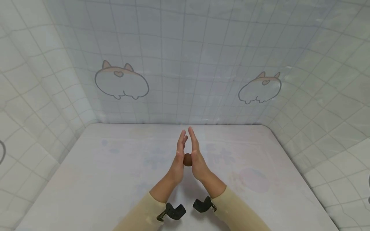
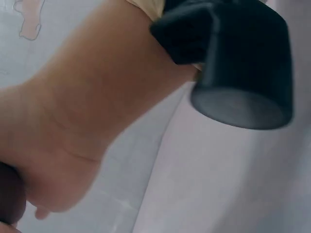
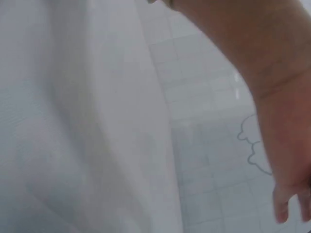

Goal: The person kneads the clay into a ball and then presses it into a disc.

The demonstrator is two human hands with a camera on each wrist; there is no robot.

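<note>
A small brown ball (image 1: 188,160), smooth and round, sits between two palms in the head view. My left hand (image 1: 178,162) presses it from the left, with straight fingers pointing away from me. From the other side my right hand (image 1: 198,163) presses it, its fingers straight as well. The fingertips of both hands lean towards each other with a narrow gap between them. At the left wrist view's lower left edge, part of the ball (image 2: 10,194) shows dark against the palm. In the right wrist view the hand (image 3: 289,141) hides nearly all of the ball.
Beneath the hands lies a pale table (image 1: 115,179) with faint coloured patches. Tile-patterned sheeting (image 1: 185,64) with cartoon drawings encloses its back and sides. Black wrist-worn cameras (image 1: 175,211) stick out from both cream sleeves (image 1: 237,208).
</note>
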